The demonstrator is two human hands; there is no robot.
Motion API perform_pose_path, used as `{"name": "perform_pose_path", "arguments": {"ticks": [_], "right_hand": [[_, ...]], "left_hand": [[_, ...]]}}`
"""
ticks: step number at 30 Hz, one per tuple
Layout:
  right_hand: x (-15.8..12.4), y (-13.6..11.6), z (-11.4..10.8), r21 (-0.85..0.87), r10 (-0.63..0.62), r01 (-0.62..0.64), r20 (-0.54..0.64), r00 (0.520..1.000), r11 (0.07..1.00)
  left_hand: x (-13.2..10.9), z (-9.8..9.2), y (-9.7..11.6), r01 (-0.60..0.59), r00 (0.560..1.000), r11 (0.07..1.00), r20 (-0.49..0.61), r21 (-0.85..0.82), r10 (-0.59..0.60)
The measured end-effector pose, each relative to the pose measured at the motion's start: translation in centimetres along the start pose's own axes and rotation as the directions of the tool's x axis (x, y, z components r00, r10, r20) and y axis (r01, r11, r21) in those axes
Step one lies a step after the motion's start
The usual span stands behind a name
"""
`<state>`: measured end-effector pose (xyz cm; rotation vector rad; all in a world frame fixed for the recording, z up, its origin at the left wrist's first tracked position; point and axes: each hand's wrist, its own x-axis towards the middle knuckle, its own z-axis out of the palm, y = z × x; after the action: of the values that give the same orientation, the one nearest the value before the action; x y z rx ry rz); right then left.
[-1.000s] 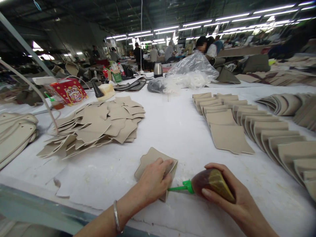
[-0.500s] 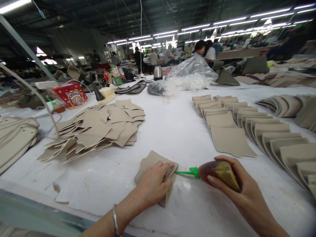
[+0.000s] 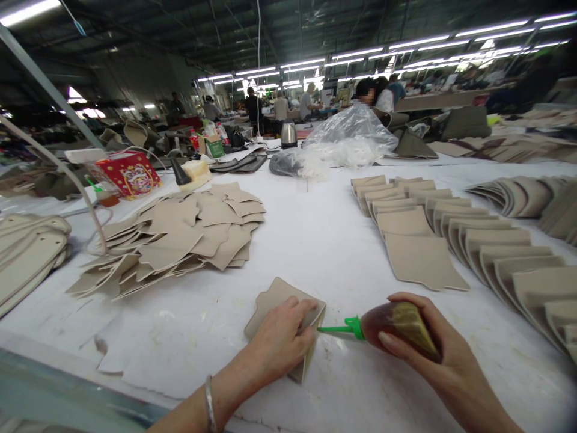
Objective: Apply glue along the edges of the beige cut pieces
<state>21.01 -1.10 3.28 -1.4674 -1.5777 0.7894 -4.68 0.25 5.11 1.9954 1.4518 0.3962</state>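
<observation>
My left hand (image 3: 282,337) lies flat on a beige cut piece (image 3: 273,299) on the white table (image 3: 315,240), fingers together and pressing it down. My right hand (image 3: 433,355) is wrapped round a brown glue bottle (image 3: 396,322). Its green nozzle (image 3: 338,329) points left and touches the right edge of the beige piece, just beside my left fingertips.
A loose heap of beige pieces (image 3: 180,234) lies at the left. Rows of overlapped beige pieces (image 3: 451,228) fill the right side. A red box (image 3: 128,174), a plastic bag (image 3: 351,135) and a kettle (image 3: 288,132) stand at the back. Other people work at far tables.
The nozzle tip slid up along the piece's right edge, then came back down slightly. My left hand stayed pressed on the piece.
</observation>
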Motion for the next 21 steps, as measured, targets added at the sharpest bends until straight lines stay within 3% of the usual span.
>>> {"name": "perform_pose_path", "arguments": {"ticks": [2, 6, 9, 16, 21], "right_hand": [[0.1, 0.0, -0.1, 0.031, 0.027, -0.027, 0.007, 1.0, 0.999], [1.0, -0.1, -0.1, 0.028, 0.027, -0.024, -0.12, 0.992, 0.999], [0.9, -0.8, 0.2, 0.026, 0.05, -0.047, -0.126, 0.991, 0.999], [-2.8, -3.1, 1.6, 0.205, 0.244, -0.25, 0.052, 0.968, 0.946], [-3.2, -2.4, 1.5, 0.383, 0.338, -0.373, 0.158, 0.928, 0.845]], "left_hand": [[0.0, 0.0, 0.0, 0.001, 1.0, 1.0, -0.001, -0.001, -0.001], [0.1, 0.2, -0.2, -0.001, 1.0, 1.0, -0.003, -0.014, 0.001], [0.1, 0.2, -0.2, -0.003, 1.0, 1.0, -0.004, -0.019, 0.003], [0.1, 0.0, -0.2, 0.019, 1.0, 1.0, -0.001, -0.012, -0.019], [0.1, 0.1, -0.2, 0.021, 1.0, 0.999, -0.016, -0.027, -0.021]]}}
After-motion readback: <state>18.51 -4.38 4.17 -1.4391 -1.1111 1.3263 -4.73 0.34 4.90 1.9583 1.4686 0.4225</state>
